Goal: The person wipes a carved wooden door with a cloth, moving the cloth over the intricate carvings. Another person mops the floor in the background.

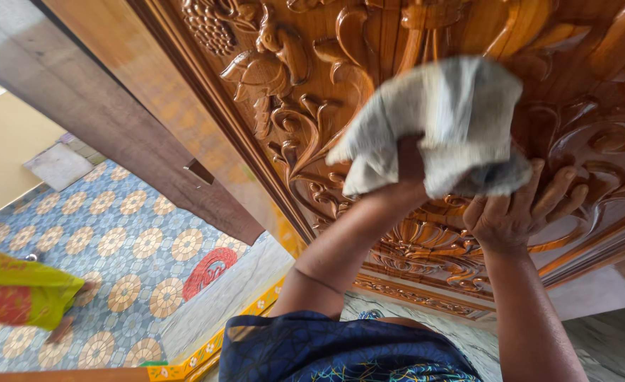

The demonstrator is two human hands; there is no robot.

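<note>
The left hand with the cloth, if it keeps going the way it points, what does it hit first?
The left hand would most likely just press the grey cloth harder into the carved wooden door; the cloth already seems to lie against it, though depth is unclear.

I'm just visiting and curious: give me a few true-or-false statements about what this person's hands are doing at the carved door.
1. The left hand grips a pale grey cloth. True.
2. The cloth is bright red. False: it is pale grey.
3. The right hand rests bare on the carved wooden door. True.
4. The door is plain and smooth. False: it is carved with leaves, scrolls and a grape cluster.
5. The patterned floor is plain white. False: it has blue and tan circle tiles.
</note>
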